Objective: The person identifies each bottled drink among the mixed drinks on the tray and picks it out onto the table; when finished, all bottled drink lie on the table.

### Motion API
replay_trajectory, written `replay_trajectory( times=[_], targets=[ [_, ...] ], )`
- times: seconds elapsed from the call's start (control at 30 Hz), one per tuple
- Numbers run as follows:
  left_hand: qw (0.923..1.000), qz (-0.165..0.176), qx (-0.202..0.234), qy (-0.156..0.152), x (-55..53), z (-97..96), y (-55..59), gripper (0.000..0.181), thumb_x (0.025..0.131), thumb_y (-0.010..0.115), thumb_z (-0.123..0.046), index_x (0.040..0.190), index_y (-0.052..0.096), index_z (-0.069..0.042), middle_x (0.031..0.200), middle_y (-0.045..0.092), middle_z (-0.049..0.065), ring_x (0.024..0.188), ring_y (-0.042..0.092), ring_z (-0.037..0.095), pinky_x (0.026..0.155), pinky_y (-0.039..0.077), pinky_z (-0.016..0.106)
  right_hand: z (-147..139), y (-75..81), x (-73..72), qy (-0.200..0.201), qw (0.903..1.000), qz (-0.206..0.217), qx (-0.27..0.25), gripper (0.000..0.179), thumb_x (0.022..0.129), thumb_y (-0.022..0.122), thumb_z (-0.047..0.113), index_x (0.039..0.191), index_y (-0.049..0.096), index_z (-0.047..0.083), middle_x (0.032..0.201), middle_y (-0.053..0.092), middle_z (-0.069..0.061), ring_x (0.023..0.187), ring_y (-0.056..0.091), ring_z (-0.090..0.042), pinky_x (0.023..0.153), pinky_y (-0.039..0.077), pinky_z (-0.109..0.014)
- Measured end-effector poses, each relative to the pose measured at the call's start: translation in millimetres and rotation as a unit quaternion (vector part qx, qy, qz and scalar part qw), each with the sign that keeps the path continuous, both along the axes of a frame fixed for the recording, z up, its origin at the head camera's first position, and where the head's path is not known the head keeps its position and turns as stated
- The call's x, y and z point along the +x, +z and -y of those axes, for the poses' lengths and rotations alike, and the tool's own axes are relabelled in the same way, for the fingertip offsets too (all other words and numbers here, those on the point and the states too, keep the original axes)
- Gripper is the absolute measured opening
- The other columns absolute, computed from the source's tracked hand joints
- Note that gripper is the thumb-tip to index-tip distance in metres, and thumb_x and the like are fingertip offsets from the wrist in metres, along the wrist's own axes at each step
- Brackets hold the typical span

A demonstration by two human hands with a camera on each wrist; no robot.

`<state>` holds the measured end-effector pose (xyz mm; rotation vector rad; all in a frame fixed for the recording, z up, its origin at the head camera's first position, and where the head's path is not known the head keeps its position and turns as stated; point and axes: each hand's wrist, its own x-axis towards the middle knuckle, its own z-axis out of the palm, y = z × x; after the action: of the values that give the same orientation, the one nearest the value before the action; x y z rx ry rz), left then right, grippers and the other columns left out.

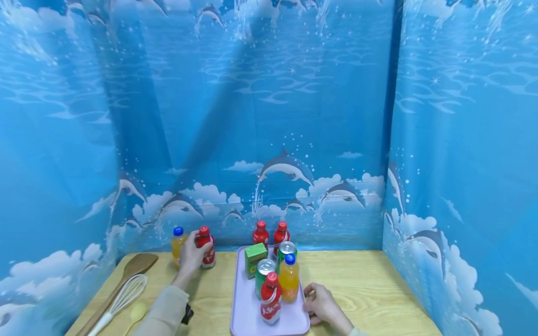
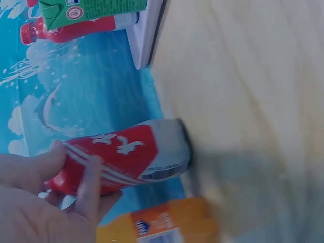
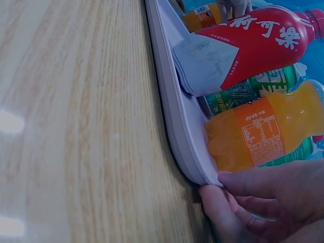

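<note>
My left hand (image 1: 192,256) grips a red cola bottle (image 1: 208,257) round its upper part, at the back left of the table. The bottle stands upright, its base at the tabletop. An orange soda bottle (image 1: 177,246) with a blue cap is just left of that hand, partly hidden by it. My right hand (image 1: 322,304) pinches the right rim of a lilac tray (image 1: 240,313) between thumb and fingers. On the tray are several red cola bottles (image 1: 271,301), green cans (image 1: 265,268), a green drink carton (image 1: 254,254) and another orange soda bottle (image 3: 253,129).
Left on the wooden table (image 1: 357,270) lie a wooden spatula (image 1: 140,264), a white whisk (image 1: 128,294) and a pale yellow spoon (image 1: 137,311). A blue dolphin-print curtain (image 1: 273,116) rises behind the table and along both sides.
</note>
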<state>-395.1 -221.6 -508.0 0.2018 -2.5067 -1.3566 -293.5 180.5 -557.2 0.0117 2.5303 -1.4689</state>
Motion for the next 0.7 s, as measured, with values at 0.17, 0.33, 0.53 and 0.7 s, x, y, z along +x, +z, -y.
replay_trajectory(
  times=[0.17,0.33,0.53,0.7],
  targets=[
    [0.9993,0.014,-0.028,-0.020,2.2,2.5,14.6,0.066,0.099,0.069,-0.012,0.156,0.040,0.002,0.148,0.055,0.034,0.133,0.058,0.052,0.109,0.051,0.067,-0.3,0.9,-0.3,0.001,1.0000,0.008,-0.001,0.034,0.086,0.071,-0.010,0.118,0.060,-0.004,0.088,0.064,-0.013,0.070,0.066,-0.020,0.056,0.064,-0.034],
    [0.9979,-0.034,-0.055,-0.006,12.4,0.7,35.9,0.064,0.100,0.067,-0.012,0.157,0.041,-0.003,0.157,0.050,0.028,0.143,0.050,0.049,0.115,0.046,0.065,-0.2,0.8,0.2,0.005,1.0000,0.005,-0.005,0.035,0.086,0.071,-0.010,0.119,0.060,-0.004,0.088,0.064,-0.013,0.071,0.066,-0.021,0.056,0.064,-0.035],
    [0.9816,-0.170,-0.082,-0.030,40.5,-26.9,56.9,0.058,0.101,0.070,-0.021,0.154,0.049,-0.012,0.154,0.056,0.018,0.132,0.062,0.042,0.104,0.058,0.060,-0.9,1.8,2.1,0.000,1.0000,0.003,0.000,0.036,0.085,0.071,-0.009,0.119,0.059,-0.004,0.089,0.064,-0.014,0.071,0.066,-0.021,0.056,0.064,-0.035],
    [0.9694,-0.211,-0.081,-0.097,67.2,-56.0,57.5,0.061,0.102,0.071,-0.030,0.157,0.047,-0.020,0.161,0.053,0.009,0.146,0.053,0.035,0.119,0.046,0.061,-1.3,1.0,2.6,0.006,1.0000,0.002,-0.003,0.036,0.086,0.070,-0.009,0.120,0.059,-0.005,0.089,0.063,-0.014,0.070,0.067,-0.021,0.056,0.064,-0.035]
  ],
)
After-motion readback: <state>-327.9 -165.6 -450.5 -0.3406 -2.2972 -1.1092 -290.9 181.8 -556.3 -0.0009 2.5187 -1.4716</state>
